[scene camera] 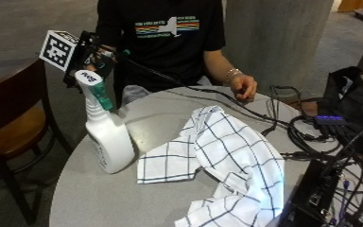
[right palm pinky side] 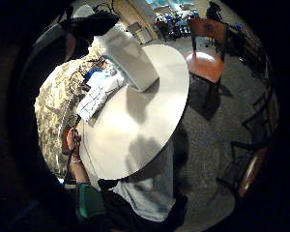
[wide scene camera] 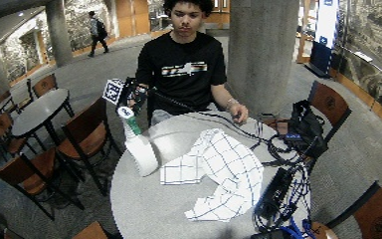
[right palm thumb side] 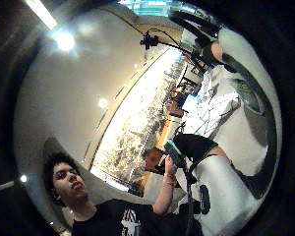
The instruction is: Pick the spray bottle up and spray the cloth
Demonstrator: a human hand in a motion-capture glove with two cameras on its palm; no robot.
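A white spray bottle with a green trigger stands on the round grey table near its left edge. It also shows in the wide outside view and in the little finger side palm view. My gloved right hand hovers just above and behind the bottle's spray head. No finger is round the neck or trigger. A white cloth with a dark check lies crumpled across the table's middle, to the right of the bottle.
The person's bare left hand rests at the table's far edge. Black cables, a black bag and black equipment crowd the right side. A wooden chair stands left of the table, and a concrete pillar rises behind.
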